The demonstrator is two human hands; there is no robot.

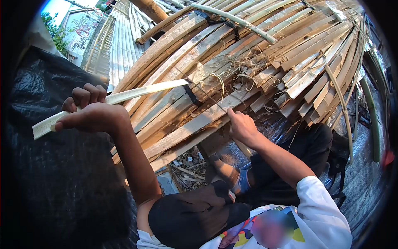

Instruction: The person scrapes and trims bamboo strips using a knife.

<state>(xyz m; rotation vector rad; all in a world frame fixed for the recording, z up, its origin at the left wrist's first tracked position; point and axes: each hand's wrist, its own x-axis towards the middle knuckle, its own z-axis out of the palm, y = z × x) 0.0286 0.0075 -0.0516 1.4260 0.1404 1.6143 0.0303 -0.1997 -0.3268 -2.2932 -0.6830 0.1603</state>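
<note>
On the left, my left hand (93,110) is closed around a pale, freshly cut bamboo strip (145,90). The strip's near end sticks out past my thumb, and its far end rests at the edge of the stacked wood. My right hand (243,129) is a fist on the near end of a thin, dark blade (203,92), seen nearly edge-on, its handle hidden by my fingers. The blade slants up and left, crossing close to the strip's far tip. Curly fibre shavings (244,72) lie on the stack just beyond it.
A big pile of split bamboo slats (182,45) fills the space ahead, dark straps around some. A black plastic sheet (54,166) hangs at left. My bent leg (286,157) is under my right arm. Corrugated sheeting (120,45) stands behind; loose poles (371,120) are at right.
</note>
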